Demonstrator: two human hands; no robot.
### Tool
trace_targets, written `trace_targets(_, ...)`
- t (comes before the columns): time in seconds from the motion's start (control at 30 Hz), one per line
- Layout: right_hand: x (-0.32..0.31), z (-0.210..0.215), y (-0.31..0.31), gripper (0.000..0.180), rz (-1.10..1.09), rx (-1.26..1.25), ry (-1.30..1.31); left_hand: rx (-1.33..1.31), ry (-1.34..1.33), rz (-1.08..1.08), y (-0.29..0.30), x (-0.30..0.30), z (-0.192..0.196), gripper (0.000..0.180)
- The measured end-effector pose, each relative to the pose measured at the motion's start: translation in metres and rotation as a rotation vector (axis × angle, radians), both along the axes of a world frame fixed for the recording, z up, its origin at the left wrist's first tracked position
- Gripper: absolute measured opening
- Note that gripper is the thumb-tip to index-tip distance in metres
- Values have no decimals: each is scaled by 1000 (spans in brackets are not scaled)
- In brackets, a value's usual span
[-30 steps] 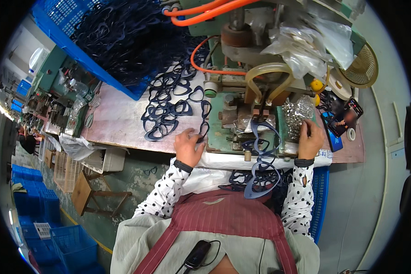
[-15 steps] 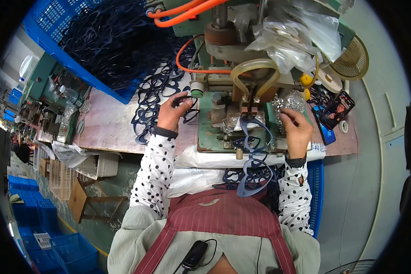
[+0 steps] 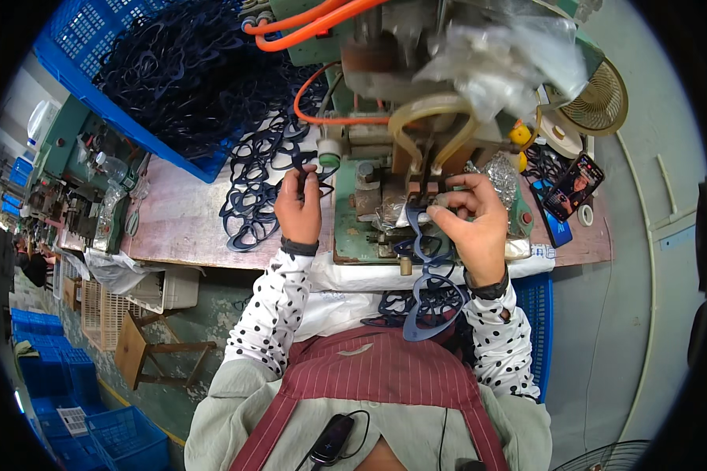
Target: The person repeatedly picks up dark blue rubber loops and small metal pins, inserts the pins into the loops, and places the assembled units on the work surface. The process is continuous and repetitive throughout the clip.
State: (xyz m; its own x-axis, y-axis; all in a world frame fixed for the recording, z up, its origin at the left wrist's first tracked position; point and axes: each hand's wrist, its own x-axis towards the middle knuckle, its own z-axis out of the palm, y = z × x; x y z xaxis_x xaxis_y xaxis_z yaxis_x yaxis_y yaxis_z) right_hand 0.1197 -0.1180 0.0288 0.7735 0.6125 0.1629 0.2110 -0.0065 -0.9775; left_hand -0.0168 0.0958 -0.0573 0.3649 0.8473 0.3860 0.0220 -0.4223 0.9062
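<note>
My left hand [image 3: 300,212] is closed round the end of a dark blue goggle-shaped rubber frame [image 3: 327,188], left of the green press [image 3: 357,250]. Thumb and fingers of my right hand [image 3: 476,228] curl together beside the metal jaws [image 3: 424,188] of the press; what they pinch, if anything, is hidden. From these jaws hangs a chain of blue goggle-shaped frames [image 3: 426,306], its lower end in front of my apron. Many more dark frames [image 3: 247,196] lie looped over the table to the left.
A blue crate [image 3: 204,166] heaped with dark frames stands at the far left. Small shiny metal parts [image 3: 501,177] are piled behind my right hand. A phone [image 3: 575,188], a tape roll [image 3: 585,213] and orange hoses [image 3: 322,23] surround the press. Another blue crate [image 3: 536,314] sits below, right.
My right hand has moved left from beside the shiny parts to the press jaws. My left hand has shifted slightly right, still with the dark frame. The press head and plastic bag are blurred.
</note>
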Motion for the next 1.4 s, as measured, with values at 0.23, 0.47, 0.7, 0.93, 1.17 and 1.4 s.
trace_targets(0.23,-4,2,18,50,-11,97,0,738,-94,-137,-51,-22,66,35)
trace_targets(0.47,-5,3,12,57,-9,119,-50,1020,-220,-669,-83,-15,80,33)
trace_targets(0.7,82,-58,-44,38,-553,-219,-512,1029,-137,-814,-90,4,56,36)
trace_targets(0.93,93,-96,-85,28,-375,-309,-391,957,-163,-833,-93,5,56,39)
trace_targets(1.17,83,-102,-73,25,-352,-694,-703,959,-172,-825,-93,6,52,37)
trace_targets(1.4,95,-110,-72,15,-429,-354,-570,1077,-57,-388,-69,-23,24,28)
